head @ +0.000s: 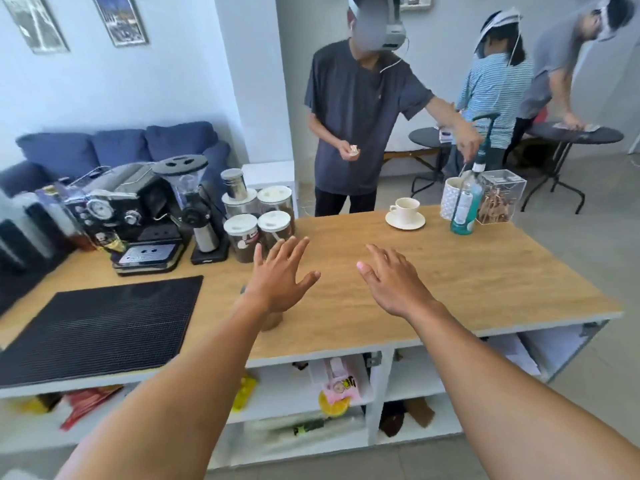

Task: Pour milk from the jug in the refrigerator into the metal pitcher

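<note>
- 2 hands, left hand [277, 275] and right hand [391, 282], hover over the wooden counter [485, 271], fingers spread, holding nothing.
- No jug, refrigerator or metal pitcher is identifiable.
- Best move: locate the refrigerator first.

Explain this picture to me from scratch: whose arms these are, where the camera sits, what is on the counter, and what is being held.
The camera sits on a person's head, looking forward and down, so the two bare arms are the wearer's own. The left hand and right hand hover open over a wooden counter, holding nothing. On the counter are a black mat, an espresso machine, a grinder, lidded jars, a cup on a saucer and a pump bottle. Other people stand beyond it. No milk jug, refrigerator or metal pitcher is clearly visible.
</note>
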